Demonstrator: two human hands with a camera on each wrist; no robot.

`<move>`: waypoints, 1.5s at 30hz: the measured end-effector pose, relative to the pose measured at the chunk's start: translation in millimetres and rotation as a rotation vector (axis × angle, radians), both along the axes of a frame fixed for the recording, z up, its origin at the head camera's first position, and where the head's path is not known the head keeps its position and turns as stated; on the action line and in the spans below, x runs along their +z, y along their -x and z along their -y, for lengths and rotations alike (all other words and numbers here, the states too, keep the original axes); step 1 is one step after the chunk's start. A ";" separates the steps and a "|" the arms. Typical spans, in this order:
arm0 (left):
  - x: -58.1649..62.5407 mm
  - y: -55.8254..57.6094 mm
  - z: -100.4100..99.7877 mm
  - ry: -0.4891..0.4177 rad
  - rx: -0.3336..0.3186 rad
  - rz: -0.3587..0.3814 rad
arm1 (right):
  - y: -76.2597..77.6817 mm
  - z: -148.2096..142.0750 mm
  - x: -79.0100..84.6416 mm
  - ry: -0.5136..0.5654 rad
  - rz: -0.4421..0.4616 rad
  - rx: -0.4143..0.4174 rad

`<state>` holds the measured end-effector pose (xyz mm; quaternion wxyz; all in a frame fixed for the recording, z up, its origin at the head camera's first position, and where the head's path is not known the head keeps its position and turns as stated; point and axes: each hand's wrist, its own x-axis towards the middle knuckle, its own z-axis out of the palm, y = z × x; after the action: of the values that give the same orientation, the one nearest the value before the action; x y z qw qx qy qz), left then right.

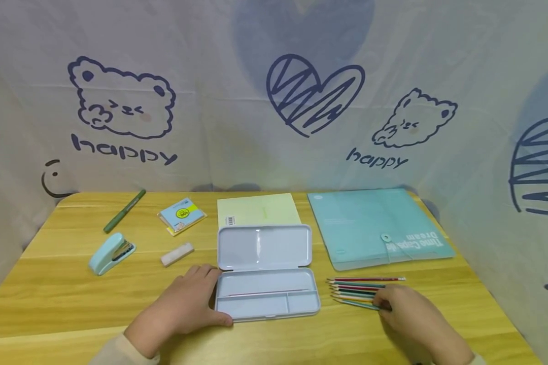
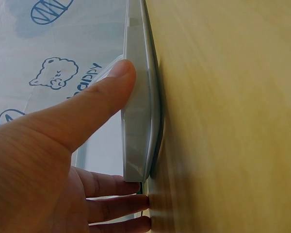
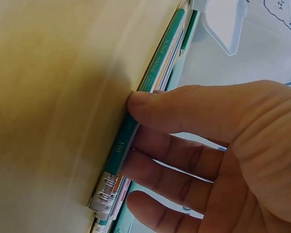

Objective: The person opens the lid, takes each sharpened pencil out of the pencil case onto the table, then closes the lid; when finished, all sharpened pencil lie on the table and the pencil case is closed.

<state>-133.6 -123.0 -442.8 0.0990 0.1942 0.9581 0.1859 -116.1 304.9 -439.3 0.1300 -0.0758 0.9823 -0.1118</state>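
Note:
An open pale blue pencil case (image 1: 303, 304) lies at the table's front middle, one thin pencil (image 1: 268, 293) in its long compartment. My left hand (image 1: 187, 299) holds the case by its left end, thumb along the front wall and fingers at the left side. In the left wrist view the thumb (image 2: 119, 73) presses that wall. To the right, several pencils (image 1: 347, 288) lie side by side, tips pointing left. My right hand (image 1: 408, 306) pinches the nearest one, a green HB pencil (image 3: 119, 153) with an eraser end, between thumb and fingers.
Behind the case lies a pale green notebook (image 1: 260, 205). A teal document folder (image 1: 361, 223) is at the back right. On the left are a mint stapler (image 1: 109, 256), a white eraser (image 1: 177, 254), a sticky-note pack (image 1: 182, 214) and a green pen (image 1: 124, 211). A printed curtain (image 1: 219, 101) hangs behind.

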 end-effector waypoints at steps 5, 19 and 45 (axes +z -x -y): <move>-2.2 0.2 1.6 0.005 0.004 0.016 | 0.7 1.5 -2.0 0.003 -0.020 0.009; -4.5 1.2 4.1 0.010 0.004 0.011 | 3.1 25.1 -3.8 -0.006 -0.192 0.140; 0.3 0.2 0.7 0.006 -0.002 -0.001 | 38.9 174.9 12.0 0.006 -0.161 0.549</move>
<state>-133.8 -123.7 -442.5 0.0991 0.1949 0.9585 0.1830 -154.9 130.1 -427.3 0.0766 -0.3478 0.9319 -0.0690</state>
